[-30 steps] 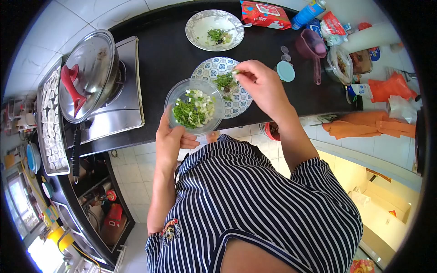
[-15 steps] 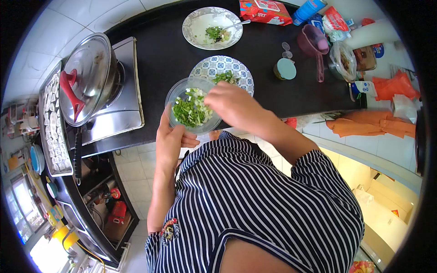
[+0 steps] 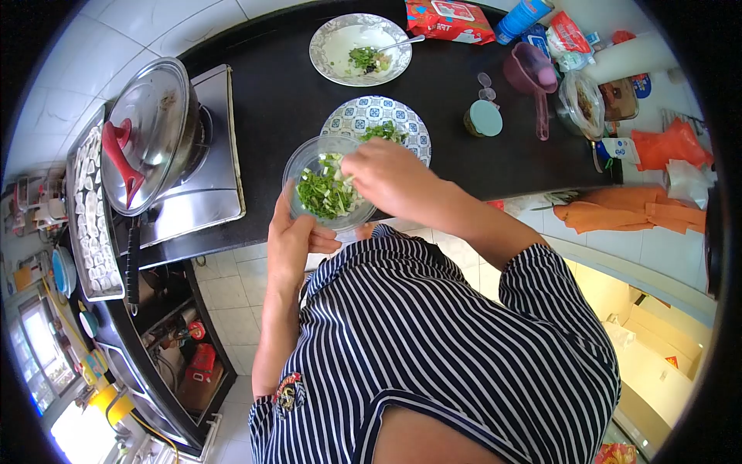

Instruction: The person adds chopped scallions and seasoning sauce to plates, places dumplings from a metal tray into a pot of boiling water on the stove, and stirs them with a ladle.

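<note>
Cradling the clear bowl [image 3: 297, 165] from its near left side, the left hand [image 3: 292, 236] has its thumb against the wall and its other fingers spread partly beneath. The bowl is held up in front of the striped shirt [image 3: 456, 332], at the front edge of the dark bench [image 3: 282, 93], and contains chopped greens [image 3: 323, 199] with paler pieces among them. The right hand [image 3: 390, 176] reaches over the bowl's right side, its fingers bent together and pointing down into the greens; whether they have hold of any pieces, one cannot tell. Just beyond is a blue-patterned plate [image 3: 348, 116] bearing more greens, partly hidden by the right hand. Farther back stands a patterned bowl [image 3: 326, 48] with a spoon [image 3: 402, 43] in it, while a lidded jar [image 3: 485, 119] sits to the right of the plate
</note>
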